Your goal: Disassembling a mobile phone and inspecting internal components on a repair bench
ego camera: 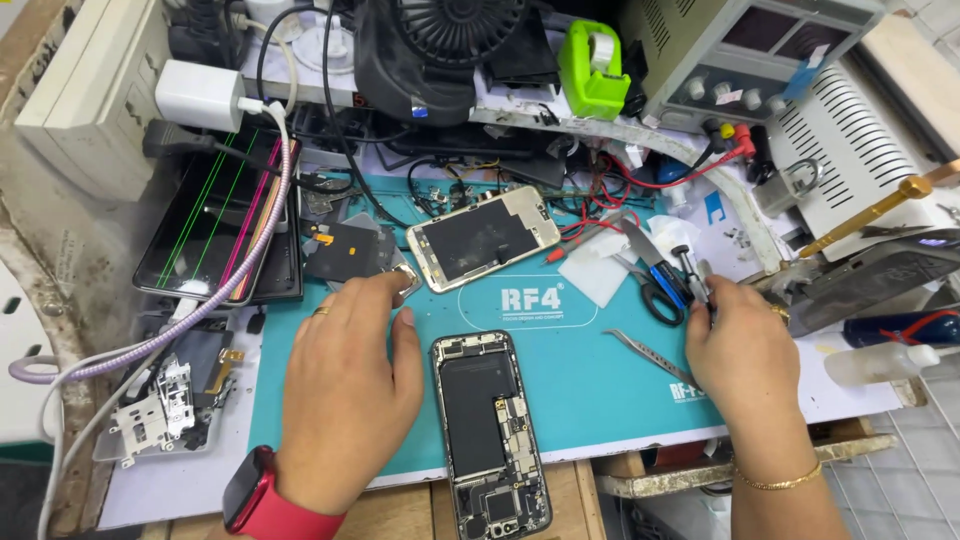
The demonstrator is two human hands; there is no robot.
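The left hand (345, 385) rests on the mat (590, 390), fingertips pinching a small part (405, 283) beside the gold phone (484, 237). The right hand (742, 350) grips a screwdriver (693, 275) at the mat's right edge. The open dark phone (490, 430) lies between them, bare mat on both sides.

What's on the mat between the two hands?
In the head view, an opened phone with its insides showing lies on the teal mat between the left hand and right hand; tweezers too.

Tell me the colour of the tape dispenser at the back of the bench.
The plastic tape dispenser is bright lime green, holding a pale tape roll; the head view shows it clearly.
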